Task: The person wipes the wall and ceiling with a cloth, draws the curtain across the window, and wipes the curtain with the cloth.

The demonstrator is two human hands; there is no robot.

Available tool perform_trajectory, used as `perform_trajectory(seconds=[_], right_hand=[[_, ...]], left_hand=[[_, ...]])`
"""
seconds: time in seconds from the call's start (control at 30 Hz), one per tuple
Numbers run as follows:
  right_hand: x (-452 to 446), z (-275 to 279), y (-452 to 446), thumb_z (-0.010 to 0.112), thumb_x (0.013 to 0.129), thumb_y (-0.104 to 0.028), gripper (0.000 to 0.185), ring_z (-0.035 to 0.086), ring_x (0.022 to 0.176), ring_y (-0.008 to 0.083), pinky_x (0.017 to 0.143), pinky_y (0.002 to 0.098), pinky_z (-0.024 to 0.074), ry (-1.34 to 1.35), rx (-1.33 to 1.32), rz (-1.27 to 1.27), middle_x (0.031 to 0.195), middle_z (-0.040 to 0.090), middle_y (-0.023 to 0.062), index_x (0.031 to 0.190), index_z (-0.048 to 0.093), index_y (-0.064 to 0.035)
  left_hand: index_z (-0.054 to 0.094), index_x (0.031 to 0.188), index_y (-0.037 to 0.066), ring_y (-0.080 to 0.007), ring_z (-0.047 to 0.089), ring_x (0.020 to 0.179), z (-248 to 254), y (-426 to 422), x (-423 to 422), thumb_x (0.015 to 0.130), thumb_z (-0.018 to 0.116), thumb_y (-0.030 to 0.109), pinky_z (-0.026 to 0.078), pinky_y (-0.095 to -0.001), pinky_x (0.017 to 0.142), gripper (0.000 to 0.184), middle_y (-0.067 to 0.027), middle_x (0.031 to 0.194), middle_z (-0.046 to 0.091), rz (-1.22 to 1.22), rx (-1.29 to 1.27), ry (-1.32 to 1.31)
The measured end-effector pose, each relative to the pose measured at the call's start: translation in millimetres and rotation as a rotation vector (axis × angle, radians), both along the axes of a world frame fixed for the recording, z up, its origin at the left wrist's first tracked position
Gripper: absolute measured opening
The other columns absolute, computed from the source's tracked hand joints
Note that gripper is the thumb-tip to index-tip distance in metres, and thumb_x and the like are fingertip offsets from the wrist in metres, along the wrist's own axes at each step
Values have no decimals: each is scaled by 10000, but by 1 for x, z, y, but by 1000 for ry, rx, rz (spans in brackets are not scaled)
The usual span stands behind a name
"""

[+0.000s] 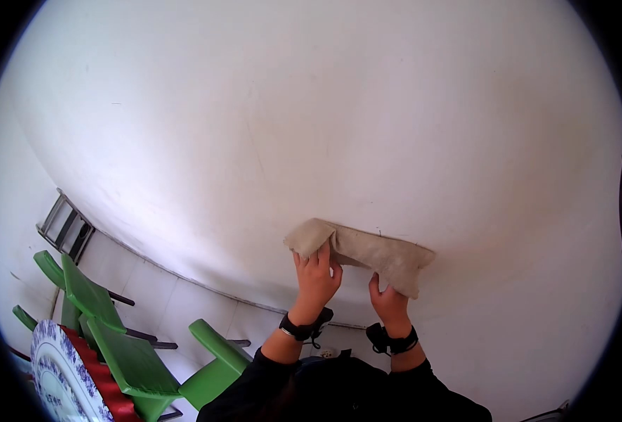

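A beige cloth (378, 253) is stretched sideways between my two hands, in front of the white wall. Its left part is folded over, and its right corner droops. My left hand (316, 278) grips the left part from below, with some fingertips hidden by the fabric. Lower on the right, my right hand (390, 304) pinches the bottom edge, and its fingers are partly behind the cloth. Whether the cloth touches the wall I cannot tell. Each wrist wears a black strap.
The white wall (311, 126) fills most of the view. At lower left are several green chairs (139, 362) and a round table with a blue-and-white patterned top (61, 376) and red edging. A metal step ladder (66, 225) leans in the corner. Pale tiles (184, 299) cover the floor.
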State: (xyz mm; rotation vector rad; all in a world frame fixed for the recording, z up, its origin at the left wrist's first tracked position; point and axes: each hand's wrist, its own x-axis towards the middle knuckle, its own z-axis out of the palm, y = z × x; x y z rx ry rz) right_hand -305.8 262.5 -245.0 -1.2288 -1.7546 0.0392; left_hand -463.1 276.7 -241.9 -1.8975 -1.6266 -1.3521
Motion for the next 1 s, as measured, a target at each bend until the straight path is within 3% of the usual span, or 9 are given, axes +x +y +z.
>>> perform_trajectory(seconds=[0.27, 0.43, 0.7, 1.0], right_hand=[[-4, -16, 2, 562, 701, -83, 228, 529, 801, 331, 734, 372, 424, -98, 85, 1, 882, 571, 149, 919, 573, -17], [-14, 11, 8, 560, 688, -76, 200, 523, 770, 333, 723, 377, 429, -77, 74, 148, 855, 570, 131, 880, 582, -24], [-16, -28, 15, 554, 678, -79, 228, 520, 788, 306, 715, 413, 419, -220, 91, 114, 834, 567, 115, 900, 573, -33], [-26, 1, 20, 562, 661, -75, 255, 517, 790, 319, 721, 415, 421, -166, 120, 130, 837, 564, 114, 912, 569, -35]], left_hand=[[390, 1186, -39, -376, 372, 1085, -16, 0, -7, 609, 570, 57, 254, -493, 916, 613, -203, 1132, 446, 94, -38, 51], [387, 1192, -26, -386, 380, 1070, 0, 2, -16, 598, 539, 77, 253, -512, 912, 621, -216, 1108, 458, 138, -12, -124], [350, 1210, -42, -406, 347, 1089, -22, -2, -19, 595, 553, 60, 243, -494, 924, 655, -229, 1165, 405, 90, -65, -144], [341, 1211, -41, -401, 335, 1101, -8, 3, -29, 604, 562, 57, 255, -481, 921, 654, -224, 1160, 405, 81, -68, -149]])
